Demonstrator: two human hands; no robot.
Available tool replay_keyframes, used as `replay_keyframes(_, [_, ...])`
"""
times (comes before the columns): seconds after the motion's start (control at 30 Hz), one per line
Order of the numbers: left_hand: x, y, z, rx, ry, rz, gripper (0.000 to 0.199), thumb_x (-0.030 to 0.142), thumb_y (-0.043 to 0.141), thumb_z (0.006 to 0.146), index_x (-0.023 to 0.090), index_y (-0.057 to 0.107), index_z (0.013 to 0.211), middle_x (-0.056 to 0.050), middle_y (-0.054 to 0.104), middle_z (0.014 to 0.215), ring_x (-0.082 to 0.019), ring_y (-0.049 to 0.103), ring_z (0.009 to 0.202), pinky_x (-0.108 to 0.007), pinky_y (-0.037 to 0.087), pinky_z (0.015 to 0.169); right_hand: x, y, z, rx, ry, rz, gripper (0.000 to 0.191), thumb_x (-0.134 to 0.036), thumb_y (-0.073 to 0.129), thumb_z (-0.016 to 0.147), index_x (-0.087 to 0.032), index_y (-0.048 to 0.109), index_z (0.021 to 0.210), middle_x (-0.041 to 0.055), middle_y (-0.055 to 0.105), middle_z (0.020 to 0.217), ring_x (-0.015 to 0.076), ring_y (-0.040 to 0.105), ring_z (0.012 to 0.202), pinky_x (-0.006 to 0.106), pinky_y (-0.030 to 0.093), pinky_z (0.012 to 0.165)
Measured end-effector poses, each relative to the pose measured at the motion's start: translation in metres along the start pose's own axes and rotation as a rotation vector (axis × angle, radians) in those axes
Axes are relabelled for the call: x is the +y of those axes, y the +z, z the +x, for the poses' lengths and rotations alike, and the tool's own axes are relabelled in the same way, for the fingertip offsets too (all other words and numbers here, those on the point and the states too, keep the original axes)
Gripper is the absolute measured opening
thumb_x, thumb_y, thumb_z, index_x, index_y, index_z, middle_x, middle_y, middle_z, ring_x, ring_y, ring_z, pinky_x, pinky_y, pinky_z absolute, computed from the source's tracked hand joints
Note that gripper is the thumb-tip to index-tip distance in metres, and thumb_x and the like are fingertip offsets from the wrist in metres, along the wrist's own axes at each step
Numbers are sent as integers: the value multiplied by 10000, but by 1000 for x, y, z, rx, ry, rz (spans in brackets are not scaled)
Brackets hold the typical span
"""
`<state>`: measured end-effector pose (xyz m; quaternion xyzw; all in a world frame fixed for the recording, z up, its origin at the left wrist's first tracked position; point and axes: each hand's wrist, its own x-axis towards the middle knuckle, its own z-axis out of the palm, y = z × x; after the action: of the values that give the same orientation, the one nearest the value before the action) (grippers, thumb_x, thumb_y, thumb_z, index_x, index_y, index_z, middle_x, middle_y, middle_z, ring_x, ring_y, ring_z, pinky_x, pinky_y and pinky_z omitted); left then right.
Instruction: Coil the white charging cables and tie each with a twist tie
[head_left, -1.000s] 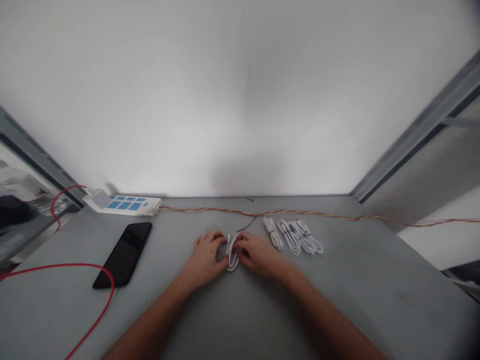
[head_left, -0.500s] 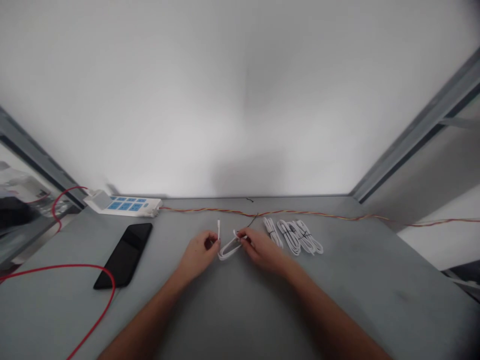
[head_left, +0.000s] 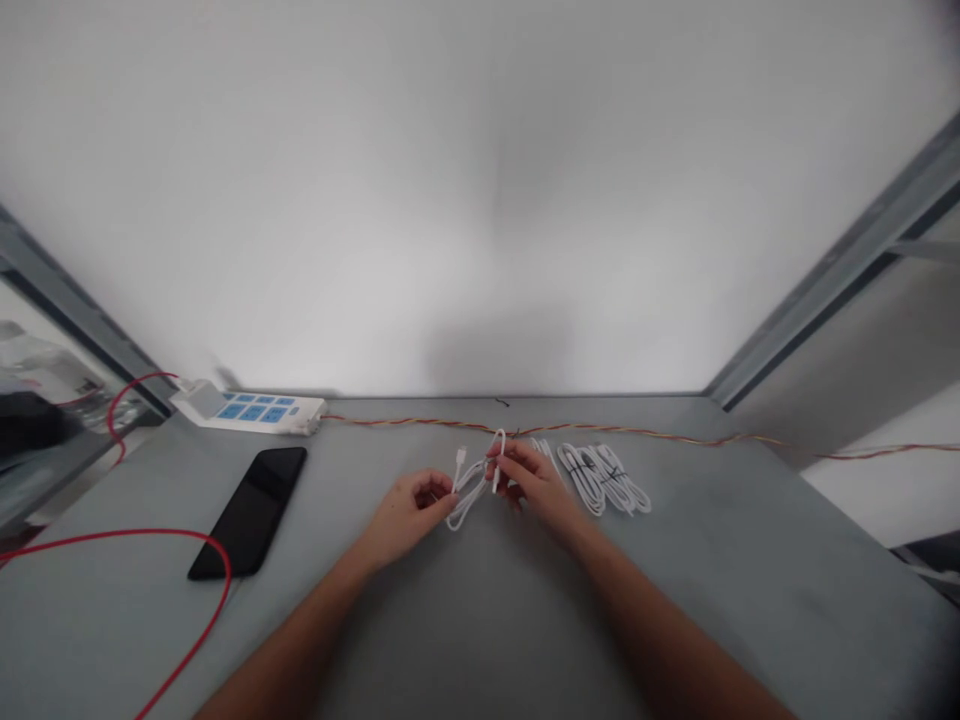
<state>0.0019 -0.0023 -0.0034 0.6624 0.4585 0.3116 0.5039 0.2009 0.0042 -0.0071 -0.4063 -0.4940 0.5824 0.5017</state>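
A white charging cable (head_left: 471, 497) hangs in loose loops between my hands, low over the grey table (head_left: 712, 560). My left hand (head_left: 409, 517) pinches it near a small plug end that sticks up by the fingertips. My right hand (head_left: 534, 483) holds a doubled bend of the same cable upright between thumb and fingers. Just right of that hand lie coiled white cables (head_left: 602, 479) tied with dark ties. One more coil is partly hidden behind my right hand.
A white power strip (head_left: 247, 412) with blue switches stands at the table's back edge. A twisted orange wire (head_left: 600, 430) runs along the back. A black phone (head_left: 251, 512) lies at left, beside a red cable (head_left: 150, 533).
The cable's flat, narrow loop has become a looser bundle, with its doubled bend raised in my right hand. My left hand has moved slightly right, closer to my right hand.
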Motion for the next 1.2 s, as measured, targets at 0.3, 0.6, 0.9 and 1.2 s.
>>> replay_keyframes(0.3, [3,-2,-2,18,-4,233,183,346,557,759,168,587,787,14,588,675,-100,471,550,-218,351,526,-6,-11,-4,-3,-185,182,82,-205,546,721,-178,611,679,46,642,842,146,586,670,240,478,498])
replay_keyframes(0.6, [0,-3,1,68,-26,-156,212,363,596,741,164,616,813,-62,653,909,-184,590,830,-277,421,699,-14,-15,-2,93,-161,300,75,-218,477,681,-194,536,641,1,490,588,134,469,528,245,431,434])
replay_keyframes(0.9, [6,16,-5,-146,-234,-700,210,327,694,692,160,620,797,-96,649,1062,-194,628,890,-229,388,634,-8,2,-11,-171,15,237,126,-286,460,696,-180,513,655,-2,467,526,120,429,464,219,349,383])
replay_keyframes(1.2, [2,17,-4,-93,-63,-373,254,361,633,746,173,694,906,-77,659,1062,-171,575,831,-235,393,634,-13,-1,-8,-52,9,-2,186,-351,516,781,-172,560,752,35,595,750,139,562,609,229,446,444])
